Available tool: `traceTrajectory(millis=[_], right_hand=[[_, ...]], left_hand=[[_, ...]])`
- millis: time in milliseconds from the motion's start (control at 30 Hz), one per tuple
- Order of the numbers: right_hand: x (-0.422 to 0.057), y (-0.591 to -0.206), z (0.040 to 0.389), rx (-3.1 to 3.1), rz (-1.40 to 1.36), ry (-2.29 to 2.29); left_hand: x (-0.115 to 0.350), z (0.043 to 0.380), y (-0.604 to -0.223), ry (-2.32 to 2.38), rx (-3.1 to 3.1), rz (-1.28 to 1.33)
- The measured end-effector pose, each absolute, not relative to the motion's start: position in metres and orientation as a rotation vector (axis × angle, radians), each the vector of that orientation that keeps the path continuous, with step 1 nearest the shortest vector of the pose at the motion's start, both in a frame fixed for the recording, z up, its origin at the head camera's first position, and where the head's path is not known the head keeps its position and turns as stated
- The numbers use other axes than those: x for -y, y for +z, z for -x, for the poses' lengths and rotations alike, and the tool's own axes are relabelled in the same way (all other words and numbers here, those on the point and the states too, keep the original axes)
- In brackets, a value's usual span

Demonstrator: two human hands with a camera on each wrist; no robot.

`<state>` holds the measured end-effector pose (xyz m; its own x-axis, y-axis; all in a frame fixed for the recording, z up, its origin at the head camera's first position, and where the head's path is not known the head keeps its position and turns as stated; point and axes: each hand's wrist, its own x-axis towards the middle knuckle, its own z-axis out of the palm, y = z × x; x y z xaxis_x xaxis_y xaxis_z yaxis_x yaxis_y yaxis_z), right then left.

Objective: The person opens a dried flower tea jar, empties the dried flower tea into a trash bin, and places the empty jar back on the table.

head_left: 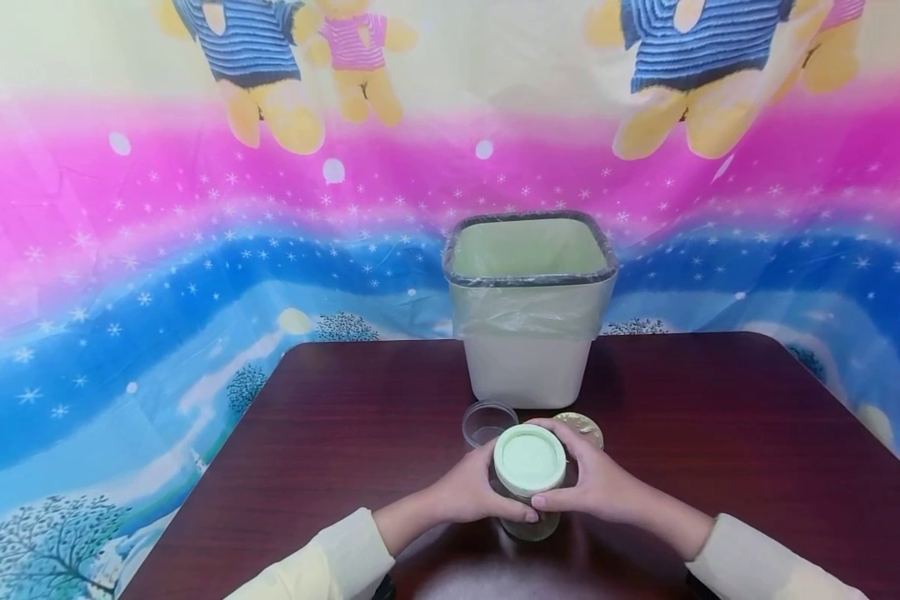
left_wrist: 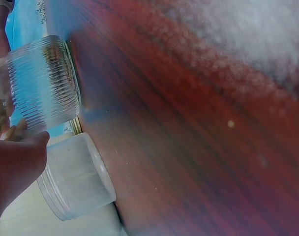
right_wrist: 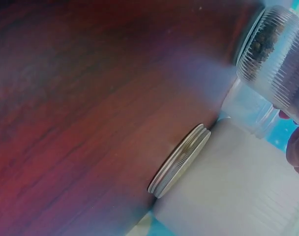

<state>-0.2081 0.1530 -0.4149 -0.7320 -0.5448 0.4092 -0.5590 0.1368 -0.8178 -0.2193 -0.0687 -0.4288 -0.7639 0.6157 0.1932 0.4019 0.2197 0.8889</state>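
Between both hands a ribbed clear glass jar (head_left: pixel 531 530) stands upright, with a pale green lid (head_left: pixel 529 460) on top. My left hand (head_left: pixel 467 492) grips it from the left, and my right hand (head_left: pixel 606 483) wraps it from the right. Both thumbs lie along the near side, just under the lid. Through the ribbed wall of the jar (right_wrist: pixel 276 59), dark crumbly bits (right_wrist: pixel 261 45) show near the base, which is right at the tabletop in the wrist views. A clear plastic jar (left_wrist: pixel 76 174) without a lid stands behind the left hand. Past the right fingers lies a gold metal lid (right_wrist: pixel 181 162).
A pale square bin (head_left: pixel 525 371) with a clear liner folded over its rim stands behind the jars on the dark red wooden table (head_left: pixel 360 417). A printed cloth (head_left: pixel 390 183) with bears and snowflakes hangs behind the table.
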Motion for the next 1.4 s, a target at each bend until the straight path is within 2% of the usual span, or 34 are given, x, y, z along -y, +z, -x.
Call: traceTrajectory(millis=[300, 967, 1167, 1400], right_hand=[[-0.153, -0.415, 0.205, 2.353, -1.143, 1.688], [-0.112, -0.407, 0.16, 2.427, -0.332, 1.529], [-0.105, -0.411, 0.159, 2.431, -0.228, 1.527], [-0.105, -0.414, 0.159, 2.406, -0.228, 1.542]], left_hand=[[0.069, 0.217, -0.428, 1.565, -2.297, -0.97], [0.071, 0.22, -0.432, 1.541, -2.336, -0.998], [0.071, 0.22, -0.431, 1.522, -2.359, -0.983], [0.07, 0.219, -0.43, 1.539, -2.336, -0.988]])
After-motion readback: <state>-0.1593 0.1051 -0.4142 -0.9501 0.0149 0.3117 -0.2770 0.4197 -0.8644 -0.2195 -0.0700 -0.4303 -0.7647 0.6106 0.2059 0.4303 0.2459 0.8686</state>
